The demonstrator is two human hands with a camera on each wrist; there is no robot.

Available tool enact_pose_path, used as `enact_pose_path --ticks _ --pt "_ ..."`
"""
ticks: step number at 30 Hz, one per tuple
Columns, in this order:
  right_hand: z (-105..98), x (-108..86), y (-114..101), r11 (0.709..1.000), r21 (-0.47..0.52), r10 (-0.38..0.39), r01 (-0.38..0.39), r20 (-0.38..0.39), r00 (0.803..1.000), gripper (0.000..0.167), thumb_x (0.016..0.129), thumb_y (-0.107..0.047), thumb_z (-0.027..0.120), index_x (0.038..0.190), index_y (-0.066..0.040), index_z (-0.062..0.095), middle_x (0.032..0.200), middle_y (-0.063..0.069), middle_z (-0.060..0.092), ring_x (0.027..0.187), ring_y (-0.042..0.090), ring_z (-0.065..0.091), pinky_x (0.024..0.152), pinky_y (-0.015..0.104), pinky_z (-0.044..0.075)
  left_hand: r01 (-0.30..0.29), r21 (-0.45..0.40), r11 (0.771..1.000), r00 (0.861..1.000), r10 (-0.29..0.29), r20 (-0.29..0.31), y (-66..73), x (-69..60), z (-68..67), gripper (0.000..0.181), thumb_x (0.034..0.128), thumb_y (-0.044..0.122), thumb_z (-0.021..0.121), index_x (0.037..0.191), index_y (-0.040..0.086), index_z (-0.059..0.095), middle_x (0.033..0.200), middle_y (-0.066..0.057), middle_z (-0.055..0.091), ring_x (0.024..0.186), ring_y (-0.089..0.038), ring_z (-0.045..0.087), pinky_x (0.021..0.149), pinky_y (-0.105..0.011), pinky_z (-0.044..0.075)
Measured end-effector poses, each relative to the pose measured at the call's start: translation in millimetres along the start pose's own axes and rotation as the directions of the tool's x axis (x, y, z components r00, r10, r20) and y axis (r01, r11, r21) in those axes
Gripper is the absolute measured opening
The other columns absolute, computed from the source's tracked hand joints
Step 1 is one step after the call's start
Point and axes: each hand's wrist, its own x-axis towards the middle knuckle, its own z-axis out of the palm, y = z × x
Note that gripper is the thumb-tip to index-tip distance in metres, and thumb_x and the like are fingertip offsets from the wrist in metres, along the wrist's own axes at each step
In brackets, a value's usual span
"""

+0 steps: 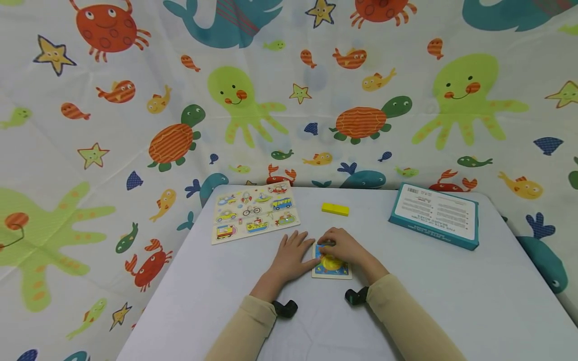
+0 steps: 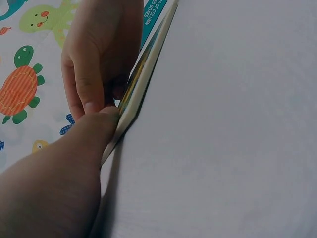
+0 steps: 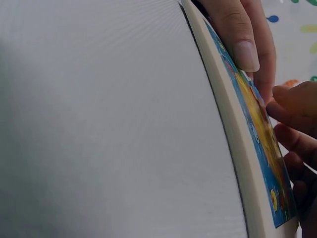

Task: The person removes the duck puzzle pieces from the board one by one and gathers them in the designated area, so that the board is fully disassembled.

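A small square picture board [image 1: 331,275], with a yellow figure on blue and a pale wooden rim, lies on the table between the hands. My left hand [image 1: 291,255] rests beside it with fingers spread, its thumb touching the board's left edge. My right hand [image 1: 345,248] bends over the upper part of the board, fingers curled down to the picture. In the right wrist view the left thumb [image 3: 245,54] lies over the board [image 3: 262,139], close to the right fingertips [image 3: 275,106]. Whether those pinch a loose piece is hidden.
A larger board [image 1: 239,220] with vehicle pictures lies at the back left. Behind the hands lies a yellow block [image 1: 335,209]. A teal and white box [image 1: 434,215] lies at the back right. A curtain [image 1: 271,100] with sea animals hangs behind the white table [image 1: 451,301].
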Motion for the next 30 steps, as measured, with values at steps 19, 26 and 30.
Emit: enact_pose_path --ticks 19,26,30 --pt "-1.4 0.8 -4.2 0.997 0.071 0.028 -0.026 -0.033 0.999 0.012 0.091 -0.025 0.068 0.103 -0.024 0.072 0.114 -0.004 0.063 0.098 0.018 0.052 0.09 0.04 0.047 0.002 -0.001 1.0 1.0 -0.002 -0.008 0.6 -0.4 0.6 0.074 0.0906 0.074 0.044 0.148 0.028 0.045 0.161 -0.002 0.033 0.153 -0.03 0.02 0.122 -0.059 0.014" --pt "-2.5 -1.7 -8.6 0.993 0.09 0.073 -0.071 -0.021 0.997 0.009 0.094 -0.026 0.066 0.102 -0.029 0.07 0.098 -0.006 0.064 0.09 0.018 0.054 0.081 0.033 0.048 0.011 -0.011 1.0 1.0 -0.011 0.0 2.2 -1.9 -1.3 0.073 0.091 0.073 0.045 0.149 0.029 0.044 0.162 -0.002 0.032 0.153 -0.029 0.019 0.123 -0.057 0.013" --pt "-1.8 -1.0 -7.2 0.993 0.091 0.077 -0.074 -0.023 0.997 0.009 0.095 -0.024 0.065 0.102 -0.029 0.069 0.093 -0.005 0.063 0.088 0.018 0.055 0.079 0.032 0.048 0.011 -0.017 1.0 1.0 -0.011 -0.003 2.6 -2.0 -1.3 0.073 0.0911 0.073 0.045 0.149 0.029 0.044 0.161 -0.002 0.032 0.153 -0.03 0.02 0.123 -0.057 0.013"
